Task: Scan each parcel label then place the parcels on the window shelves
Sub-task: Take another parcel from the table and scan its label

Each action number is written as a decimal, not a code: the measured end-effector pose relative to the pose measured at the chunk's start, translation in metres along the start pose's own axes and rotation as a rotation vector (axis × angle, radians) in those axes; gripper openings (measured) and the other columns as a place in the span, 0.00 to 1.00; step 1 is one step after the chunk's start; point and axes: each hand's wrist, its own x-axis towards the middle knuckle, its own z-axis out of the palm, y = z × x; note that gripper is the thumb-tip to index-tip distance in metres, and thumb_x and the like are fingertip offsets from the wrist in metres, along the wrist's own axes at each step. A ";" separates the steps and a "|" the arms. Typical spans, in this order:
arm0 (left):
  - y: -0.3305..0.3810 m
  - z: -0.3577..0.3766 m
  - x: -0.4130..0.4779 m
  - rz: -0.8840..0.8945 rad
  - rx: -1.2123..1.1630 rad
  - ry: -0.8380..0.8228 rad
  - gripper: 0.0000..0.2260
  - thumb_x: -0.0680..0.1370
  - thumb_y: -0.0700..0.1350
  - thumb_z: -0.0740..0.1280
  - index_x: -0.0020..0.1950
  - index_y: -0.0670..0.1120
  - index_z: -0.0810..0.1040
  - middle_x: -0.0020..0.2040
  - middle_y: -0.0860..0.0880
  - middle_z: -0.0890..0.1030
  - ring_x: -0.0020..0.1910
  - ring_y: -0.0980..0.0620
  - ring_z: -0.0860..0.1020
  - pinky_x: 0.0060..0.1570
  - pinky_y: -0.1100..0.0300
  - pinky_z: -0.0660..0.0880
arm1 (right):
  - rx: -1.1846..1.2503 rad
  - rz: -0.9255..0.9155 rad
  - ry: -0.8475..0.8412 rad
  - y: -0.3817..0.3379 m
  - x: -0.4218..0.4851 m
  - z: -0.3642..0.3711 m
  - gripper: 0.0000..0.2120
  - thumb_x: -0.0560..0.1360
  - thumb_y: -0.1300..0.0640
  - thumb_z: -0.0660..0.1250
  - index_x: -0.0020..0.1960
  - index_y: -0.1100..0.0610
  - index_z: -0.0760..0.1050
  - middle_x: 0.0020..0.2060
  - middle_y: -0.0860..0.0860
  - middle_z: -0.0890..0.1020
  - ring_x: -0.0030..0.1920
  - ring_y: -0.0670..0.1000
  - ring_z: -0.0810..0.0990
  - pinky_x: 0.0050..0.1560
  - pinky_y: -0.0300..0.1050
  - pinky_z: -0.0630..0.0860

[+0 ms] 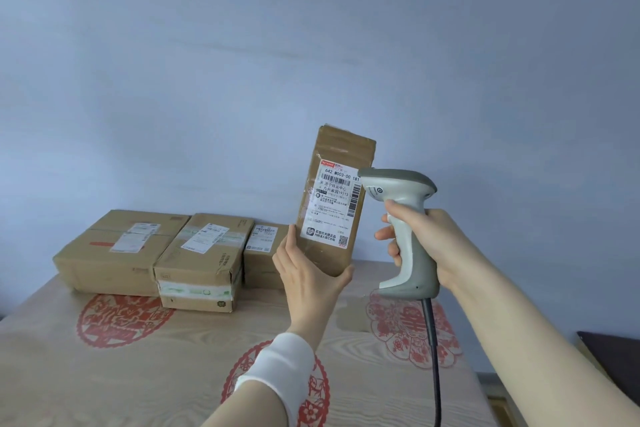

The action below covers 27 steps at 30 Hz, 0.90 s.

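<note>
My left hand [306, 274] grips the lower end of a tall, narrow brown cardboard parcel [341, 156], held upright above the table with its white shipping label [334, 208] facing me. My right hand [419, 239] grips the handle of a grey and white corded barcode scanner [401, 191]. The scanner's head points left at the label's right edge, very close to it. Three more brown parcels lie at the back of the table: a wide one [114, 246], a taped one [204, 260] and a smaller one [263, 253] partly hidden behind my left hand.
The wooden table [173, 374] bears red paper-cut decorations. The scanner's dark cable [434, 367] hangs down over the table's right part. A plain blue-grey wall stands behind. A dark object [616, 354] sits at the lower right edge.
</note>
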 end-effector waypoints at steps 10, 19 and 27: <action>0.012 -0.013 -0.007 0.042 -0.011 0.024 0.52 0.60 0.50 0.80 0.75 0.41 0.53 0.66 0.42 0.65 0.66 0.47 0.59 0.68 0.55 0.57 | -0.010 -0.037 -0.004 -0.011 -0.019 -0.006 0.11 0.77 0.54 0.66 0.45 0.63 0.75 0.26 0.52 0.80 0.21 0.48 0.73 0.23 0.39 0.72; 0.014 -0.018 -0.010 0.046 -0.024 0.019 0.52 0.60 0.50 0.80 0.76 0.42 0.53 0.67 0.43 0.64 0.67 0.50 0.57 0.68 0.58 0.54 | 0.001 -0.027 -0.014 -0.012 -0.025 -0.004 0.11 0.77 0.54 0.65 0.43 0.63 0.74 0.26 0.53 0.79 0.20 0.49 0.73 0.23 0.37 0.71; 0.018 -0.029 -0.007 -0.003 -0.035 0.041 0.52 0.61 0.51 0.80 0.76 0.42 0.52 0.67 0.44 0.64 0.67 0.52 0.56 0.67 0.62 0.52 | 0.029 -0.089 -0.033 -0.009 -0.021 -0.002 0.11 0.77 0.53 0.66 0.49 0.62 0.76 0.30 0.52 0.84 0.21 0.48 0.73 0.23 0.39 0.71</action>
